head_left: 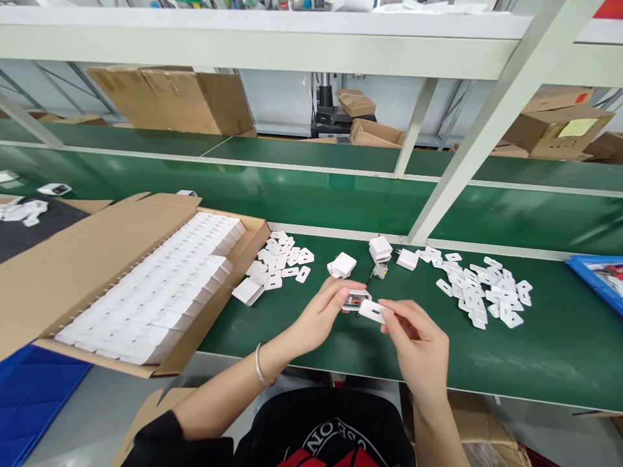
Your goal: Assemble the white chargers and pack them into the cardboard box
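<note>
My left hand (318, 311) is closed around a white charger housing (351, 307), whose uncovered end faces right and shows electronic parts inside. Between the thumb and fingers of my right hand (416, 334) is a white cover plate (372, 311) with a slot in it. The plate is tilted close to the housing's uncovered end; whether they touch I cannot tell. Just beyond my hands lies a small circuit board (379, 271). Behind it are stacked white housings (380, 249), a white charger with prongs (407, 259) and another white housing (342, 264).
Loose white plates lie in a right-hand pile (474, 292) and a left-hand pile (280, 259) on the green bench (549, 353). An opened cardboard box (189, 337) holds rows of white housings. A blue tray (596, 275) sits far right; a slanted post (487, 143) rises behind the bench.
</note>
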The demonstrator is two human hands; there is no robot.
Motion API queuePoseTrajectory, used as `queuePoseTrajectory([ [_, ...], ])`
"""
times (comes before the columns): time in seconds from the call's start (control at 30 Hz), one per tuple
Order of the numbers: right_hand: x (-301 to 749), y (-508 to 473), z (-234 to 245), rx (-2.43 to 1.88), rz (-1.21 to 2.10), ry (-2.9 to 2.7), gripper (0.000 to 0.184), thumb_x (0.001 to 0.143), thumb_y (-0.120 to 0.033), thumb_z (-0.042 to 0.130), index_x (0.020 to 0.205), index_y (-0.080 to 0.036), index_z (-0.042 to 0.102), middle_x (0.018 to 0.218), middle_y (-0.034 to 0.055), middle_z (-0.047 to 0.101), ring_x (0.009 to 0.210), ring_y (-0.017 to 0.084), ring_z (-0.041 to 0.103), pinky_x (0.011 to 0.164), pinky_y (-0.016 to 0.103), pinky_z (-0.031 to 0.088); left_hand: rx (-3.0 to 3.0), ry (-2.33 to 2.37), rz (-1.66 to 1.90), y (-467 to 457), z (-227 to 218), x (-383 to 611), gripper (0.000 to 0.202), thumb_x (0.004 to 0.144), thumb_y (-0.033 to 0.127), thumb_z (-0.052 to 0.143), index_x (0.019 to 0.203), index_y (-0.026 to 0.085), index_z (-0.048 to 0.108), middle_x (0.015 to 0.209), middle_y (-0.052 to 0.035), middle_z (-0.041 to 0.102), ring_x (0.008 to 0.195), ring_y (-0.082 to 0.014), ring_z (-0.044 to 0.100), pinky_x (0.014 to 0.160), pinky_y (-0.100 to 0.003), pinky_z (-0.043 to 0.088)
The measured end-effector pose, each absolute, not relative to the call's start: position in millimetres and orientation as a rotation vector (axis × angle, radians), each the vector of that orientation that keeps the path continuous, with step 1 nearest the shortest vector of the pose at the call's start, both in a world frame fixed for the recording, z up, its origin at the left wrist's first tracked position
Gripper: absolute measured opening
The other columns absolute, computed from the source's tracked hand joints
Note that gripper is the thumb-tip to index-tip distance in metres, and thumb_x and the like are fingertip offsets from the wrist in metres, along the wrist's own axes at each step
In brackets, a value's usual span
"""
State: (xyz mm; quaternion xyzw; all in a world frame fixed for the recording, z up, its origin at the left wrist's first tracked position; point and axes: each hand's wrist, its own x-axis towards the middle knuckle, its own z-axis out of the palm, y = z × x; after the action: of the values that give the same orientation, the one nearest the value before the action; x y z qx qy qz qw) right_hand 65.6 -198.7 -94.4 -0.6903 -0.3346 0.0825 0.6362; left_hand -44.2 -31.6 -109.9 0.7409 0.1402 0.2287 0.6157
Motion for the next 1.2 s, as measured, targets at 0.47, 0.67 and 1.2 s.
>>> queuePoseTrajectory([
  [0.47, 63.9, -179.6, -102.8, -1.600, 0.260, -0.845, 0.012, 0.097, -0.033, 0.072, 0.104, -0.026, 0.080, 0.091, 0.0022, 0.059, 0.074, 0.015, 0.059, 0.068, 0.029, 0.053, 1.726, 0.247, 0.517, -50.8, -128.9, -45.7, 0.041, 0.113, 0.051, 0.036, 0.140, 0.030, 0.058, 0.137, -0.0098, 0.054, 0.134, -0.0249, 0.051, 0.119, -0.042, 0.043],
  [0.67, 66.9, -174.5, -115.0, -1.504, 0.379, -0.746, 0.035, 0.094, -0.045, 0.073, 0.121, -0.023, 0.068, 0.084, -0.0008, 0.055, 0.072, 0.016, 0.057, 0.064, 0.027, 0.054, 1.705, 0.240, 0.541, -51.5, -130.2, -44.6, 0.043, 0.111, 0.055, 0.039, 0.134, 0.027, 0.062, 0.125, -0.0102, 0.060, 0.109, -0.0242, 0.061, 0.096, -0.038, 0.054],
  [1.2, 58.0, -170.6, -140.2, -1.463, 0.463, -0.843, 0.037, 0.102, -0.050, 0.060, 0.126, -0.022, 0.066, 0.093, 0.0046, 0.070, 0.073, 0.018, 0.061, 0.073, 0.031, 0.056, 1.692, 0.127, 0.576, -48.7, -137.9, -52.9, 0.052, 0.113, 0.056, 0.028, 0.146, 0.029, 0.058, 0.133, -0.0111, 0.060, 0.124, -0.0273, 0.056, 0.111, -0.043, 0.046],
])
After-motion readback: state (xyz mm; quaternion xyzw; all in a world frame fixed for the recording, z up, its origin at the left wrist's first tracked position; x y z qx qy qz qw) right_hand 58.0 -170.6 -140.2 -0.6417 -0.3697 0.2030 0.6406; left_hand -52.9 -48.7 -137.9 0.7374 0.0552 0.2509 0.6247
